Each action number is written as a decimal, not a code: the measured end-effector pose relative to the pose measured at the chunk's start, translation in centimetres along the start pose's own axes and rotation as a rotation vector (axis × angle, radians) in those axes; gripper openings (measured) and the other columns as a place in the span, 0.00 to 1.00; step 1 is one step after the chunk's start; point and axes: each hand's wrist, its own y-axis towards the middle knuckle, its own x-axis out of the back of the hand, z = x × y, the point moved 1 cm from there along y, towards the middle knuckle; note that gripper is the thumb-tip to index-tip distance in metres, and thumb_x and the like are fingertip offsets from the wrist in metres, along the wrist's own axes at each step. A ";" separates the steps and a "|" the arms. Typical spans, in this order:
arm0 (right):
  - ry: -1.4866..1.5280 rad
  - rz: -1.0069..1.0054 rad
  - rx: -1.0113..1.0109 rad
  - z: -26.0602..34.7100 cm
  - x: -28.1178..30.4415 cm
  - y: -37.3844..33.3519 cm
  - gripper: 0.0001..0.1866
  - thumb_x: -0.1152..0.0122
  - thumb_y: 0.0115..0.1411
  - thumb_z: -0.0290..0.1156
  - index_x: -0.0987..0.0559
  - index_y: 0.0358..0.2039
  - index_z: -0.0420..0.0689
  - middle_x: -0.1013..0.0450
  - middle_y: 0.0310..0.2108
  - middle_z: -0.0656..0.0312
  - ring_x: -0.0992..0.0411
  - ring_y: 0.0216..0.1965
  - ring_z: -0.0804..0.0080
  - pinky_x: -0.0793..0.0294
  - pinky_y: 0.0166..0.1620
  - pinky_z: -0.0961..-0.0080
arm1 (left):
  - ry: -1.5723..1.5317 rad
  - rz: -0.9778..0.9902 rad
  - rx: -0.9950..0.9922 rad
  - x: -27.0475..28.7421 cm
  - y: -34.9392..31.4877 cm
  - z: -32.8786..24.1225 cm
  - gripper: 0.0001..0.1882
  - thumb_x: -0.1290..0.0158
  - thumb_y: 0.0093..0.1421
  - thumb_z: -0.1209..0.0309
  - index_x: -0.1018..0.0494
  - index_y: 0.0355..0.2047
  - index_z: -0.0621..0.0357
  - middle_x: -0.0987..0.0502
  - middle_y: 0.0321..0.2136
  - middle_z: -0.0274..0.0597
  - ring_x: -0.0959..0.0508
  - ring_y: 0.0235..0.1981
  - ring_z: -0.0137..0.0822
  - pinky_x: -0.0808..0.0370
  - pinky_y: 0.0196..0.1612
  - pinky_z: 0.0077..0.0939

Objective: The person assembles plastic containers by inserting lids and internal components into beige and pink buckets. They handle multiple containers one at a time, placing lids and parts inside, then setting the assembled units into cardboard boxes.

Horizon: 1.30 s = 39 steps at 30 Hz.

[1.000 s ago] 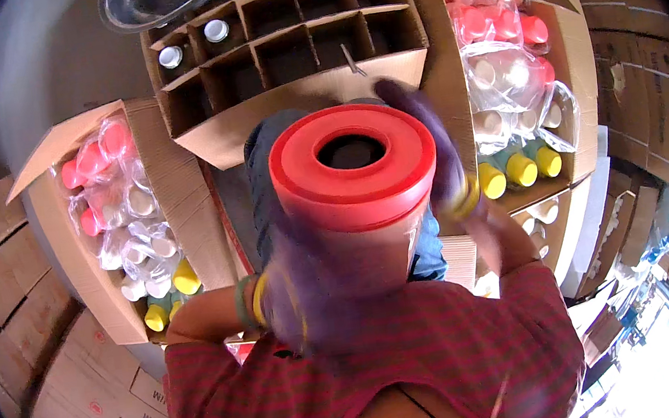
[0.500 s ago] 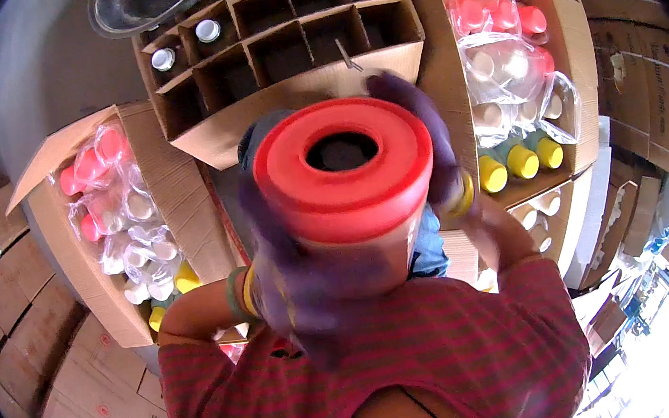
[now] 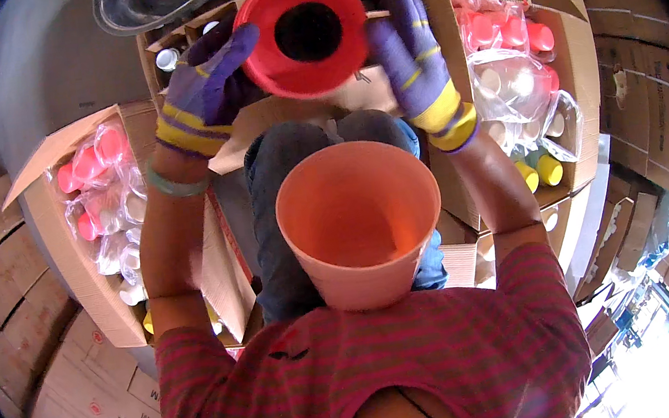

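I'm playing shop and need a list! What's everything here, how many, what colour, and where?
Lid: one, red, between the hands
Bucket: one, salmon pink, at the lap
Divided carton: one, brown, top middle, behind the lid
White caps: at least three, white, in the divided carton
Basin: one, dark, top left
Left box: one, brown, beside the left arm
Right box: one, brown, right side
Capped bottles: many, red, white and yellow caps, in both side boxes
Stacked cartons: many, brown, both edges
Jeans: one pair, blue, around the bucket
Shirt: one, striped red-brown, bottom
Left hand: one, purple-and-yellow glove, lid's left rim
Right hand: one, matching glove, lid's right edge
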 end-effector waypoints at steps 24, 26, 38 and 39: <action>-0.104 0.238 -0.323 -6.3 -5.4 5.8 0.40 0.35 0.54 0.43 0.39 0.64 0.44 0.32 0.55 0.42 0.30 0.55 0.48 0.29 0.55 0.61 | -0.018 -0.430 -0.136 -0.5 5.7 7.7 0.22 0.39 0.58 0.71 0.28 0.52 0.63 0.23 0.48 0.41 0.24 0.47 0.31 0.27 0.51 0.26; -0.378 0.110 -0.010 -8.5 -8.5 5.0 0.40 0.34 0.55 0.38 0.41 0.65 0.45 0.34 0.58 0.47 0.32 0.57 0.54 0.32 0.58 0.64 | -0.011 -0.430 -0.158 -1.0 5.9 7.7 0.22 0.39 0.58 0.71 0.28 0.52 0.63 0.22 0.47 0.41 0.24 0.46 0.31 0.27 0.51 0.26; -0.643 0.874 -0.299 -11.6 -9.5 5.9 0.34 0.45 0.59 0.56 0.31 0.48 0.34 0.21 0.34 0.47 0.22 0.38 0.52 0.23 0.38 0.59 | 0.059 -0.413 -0.024 0.9 8.1 12.7 0.28 0.34 0.52 0.72 0.30 0.53 0.66 0.23 0.45 0.43 0.23 0.44 0.32 0.26 0.50 0.26; -0.637 0.885 -0.230 -11.3 -9.1 5.6 0.33 0.51 0.62 0.55 0.31 0.48 0.33 0.22 0.34 0.46 0.22 0.37 0.51 0.23 0.37 0.59 | 0.027 -0.412 0.008 1.1 8.1 12.6 0.29 0.33 0.52 0.72 0.30 0.53 0.67 0.23 0.46 0.44 0.23 0.45 0.32 0.26 0.50 0.26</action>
